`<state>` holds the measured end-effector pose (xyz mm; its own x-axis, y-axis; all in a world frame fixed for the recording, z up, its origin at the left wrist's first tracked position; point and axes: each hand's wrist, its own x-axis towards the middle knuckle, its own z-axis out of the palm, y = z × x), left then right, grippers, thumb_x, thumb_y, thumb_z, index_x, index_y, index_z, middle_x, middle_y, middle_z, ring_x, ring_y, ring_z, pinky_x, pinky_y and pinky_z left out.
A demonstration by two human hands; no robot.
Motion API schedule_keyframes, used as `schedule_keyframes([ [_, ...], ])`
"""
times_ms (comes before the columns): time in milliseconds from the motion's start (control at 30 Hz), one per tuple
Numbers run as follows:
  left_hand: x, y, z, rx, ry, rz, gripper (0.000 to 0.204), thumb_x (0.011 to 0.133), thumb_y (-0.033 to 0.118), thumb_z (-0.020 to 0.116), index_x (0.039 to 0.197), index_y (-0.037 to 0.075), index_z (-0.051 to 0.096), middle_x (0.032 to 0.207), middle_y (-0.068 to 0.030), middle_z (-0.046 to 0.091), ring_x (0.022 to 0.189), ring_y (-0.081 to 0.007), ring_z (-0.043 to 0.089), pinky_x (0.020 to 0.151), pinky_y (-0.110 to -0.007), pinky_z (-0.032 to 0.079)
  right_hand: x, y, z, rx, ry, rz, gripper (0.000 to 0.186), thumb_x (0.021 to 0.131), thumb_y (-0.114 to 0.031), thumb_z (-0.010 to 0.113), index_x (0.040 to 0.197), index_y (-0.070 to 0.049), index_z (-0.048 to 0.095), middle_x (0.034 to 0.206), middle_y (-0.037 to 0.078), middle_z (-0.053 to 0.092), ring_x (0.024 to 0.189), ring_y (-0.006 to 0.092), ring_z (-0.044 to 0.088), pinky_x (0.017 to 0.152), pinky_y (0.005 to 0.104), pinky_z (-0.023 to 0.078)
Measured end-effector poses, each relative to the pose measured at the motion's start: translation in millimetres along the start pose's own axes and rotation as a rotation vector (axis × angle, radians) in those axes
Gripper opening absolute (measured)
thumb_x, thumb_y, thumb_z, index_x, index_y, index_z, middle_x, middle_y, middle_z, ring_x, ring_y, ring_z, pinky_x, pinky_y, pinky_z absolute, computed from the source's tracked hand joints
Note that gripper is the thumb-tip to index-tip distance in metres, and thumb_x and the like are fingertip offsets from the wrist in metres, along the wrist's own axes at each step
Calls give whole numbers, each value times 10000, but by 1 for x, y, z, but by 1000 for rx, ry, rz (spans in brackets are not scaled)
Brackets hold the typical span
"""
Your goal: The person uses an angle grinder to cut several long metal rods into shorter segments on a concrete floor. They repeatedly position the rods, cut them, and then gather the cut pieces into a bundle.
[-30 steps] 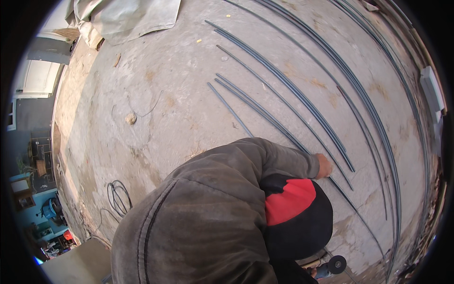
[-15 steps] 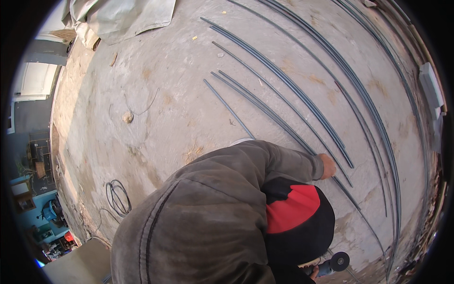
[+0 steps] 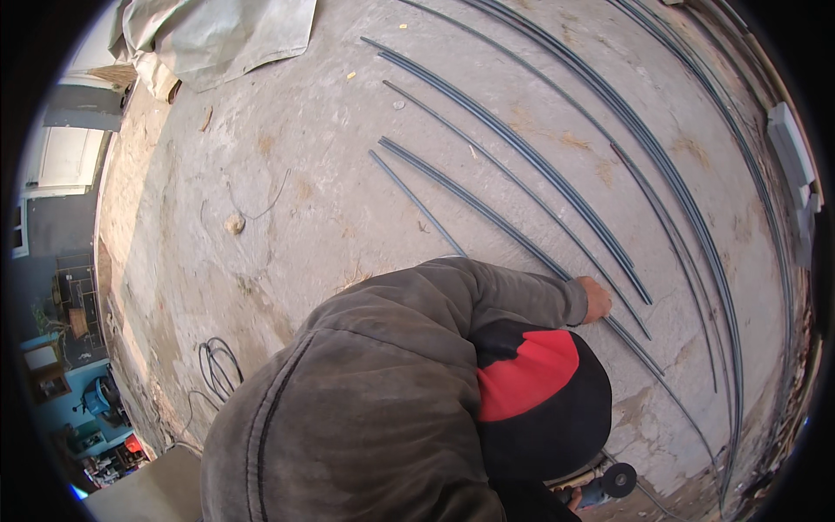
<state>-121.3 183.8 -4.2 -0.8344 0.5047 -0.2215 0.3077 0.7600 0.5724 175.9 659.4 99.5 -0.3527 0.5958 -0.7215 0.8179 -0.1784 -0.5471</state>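
Neither of my hands is in view. A person (image 3: pixel 374 383) in a grey-brown jacket and a red and black cap bends over right in front of me. One bare hand (image 3: pixel 597 300) of this person is closed around a pair of long thin metal rods (image 3: pixel 470 201) lying on the concrete floor. Close to the lower edge, their other hand (image 3: pixel 572 498) holds an angle grinder (image 3: pixel 600 487) with a dark disc; much of the tool is hidden behind the cap. A shorter rod (image 3: pixel 409 194) lies just left of the pair, its near end behind the person's shoulder.
More long rods (image 3: pixel 539 161) lie in bundles to the right. A coiled cable (image 3: pixel 215 365) is on the floor at left, and a small rounded lump (image 3: pixel 235 224) sits farther off. A grey sheet (image 3: pixel 217 43) covers something far left. White blocks (image 3: pixel 790 143) stand along the right edge.
The two rods under the person's hand now lie tight side by side; before, their far ends were slightly apart. The view has shifted a little. My hands stay out of sight.
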Motion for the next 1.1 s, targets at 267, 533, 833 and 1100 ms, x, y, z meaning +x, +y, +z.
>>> schedule_keyframes([
  [267, -3, 6, -5, -21, 89, 39, 332, 1029, 303, 521, 1167, 46, 678, 1075, -173, 729, 1002, -353, 719, 859, -476, 565, -9, -6, 4, -18, 26, -35, 459, 862, -480, 753, 1037, -75, 624, 857, 118, 642, 765, 294, 629, 696, 475, 562],
  [533, -8, -2, -2, 316, 197, 73, 276, 912, 230, 615, 1100, 56, 719, 1203, -108, 655, 1167, -309, 587, 879, -459, 506, -18, -9, 9, -40, 12, -83, 455, 868, -481, 747, 1028, -73, 625, 867, 120, 642, 806, 300, 637, 720, 488, 564],
  [833, -33, -48, 3, 186, 472, 121, 245, 843, 206, 663, 1041, 73, 721, 1142, -95, 610, 1129, -278, 560, 906, -421, 462, -18, -16, 24, 10, 11, -76, 411, 862, -420, 747, 1000, -52, 626, 854, 117, 634, 808, 286, 642, 700, 468, 559],
  [1100, -8, -62, 16, 110, 555, 41, 93, 710, 180, 712, 714, 92, 743, 920, -58, 637, 1005, -275, 576, 831, -440, 486, -41, -42, 47, -33, 108, -107, 385, 844, -369, 754, 983, -34, 624, 836, 114, 627, 754, 271, 636, 652, 441, 551],
])
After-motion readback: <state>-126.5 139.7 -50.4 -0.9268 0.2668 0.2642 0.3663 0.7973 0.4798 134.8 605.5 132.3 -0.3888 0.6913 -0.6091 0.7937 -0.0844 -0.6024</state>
